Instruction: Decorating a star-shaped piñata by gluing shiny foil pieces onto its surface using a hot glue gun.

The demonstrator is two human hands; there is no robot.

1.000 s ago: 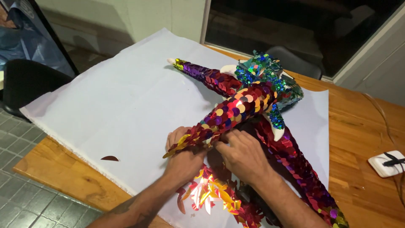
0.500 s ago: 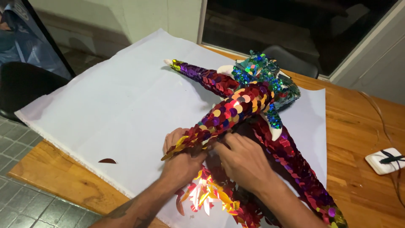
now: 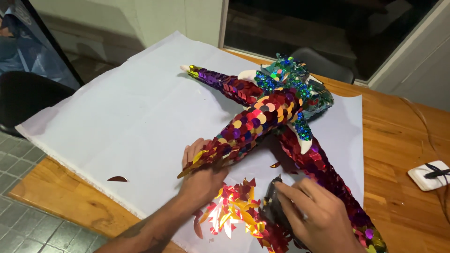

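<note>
A star-shaped form covered in sequins [image 3: 274,112] is seen lying on a white cloth [image 3: 117,117] spread over a wooden table [image 3: 403,136], its arms pointing out from a green and blue centre at about one o'clock in the frame. One arm of the star, sheathed in red, gold and purple discs, is steadied at its tip by the left hand [image 3: 201,175], which is laid flat beneath and against it; nothing is clasped, the fingers lying open. At five o'clock a dark tool [image 3: 272,206], seemingly a glue gun, is gripped by the right hand [image 3: 318,218], fingers closed round its body, its tip held just over a heap of loose sequins [image 3: 234,211] glinting at six o'clock. A single loose sequin [image 3: 117,178] is left at eight o'clock on the cloth, and a small white device with a black cord [image 3: 429,174] at three o'clock. Risk is judged to lie in the tool's nearness to the steadying fingers: a slip could bring its tip against skin, and placed discs could be knocked loose by a brushing wrist.
</note>
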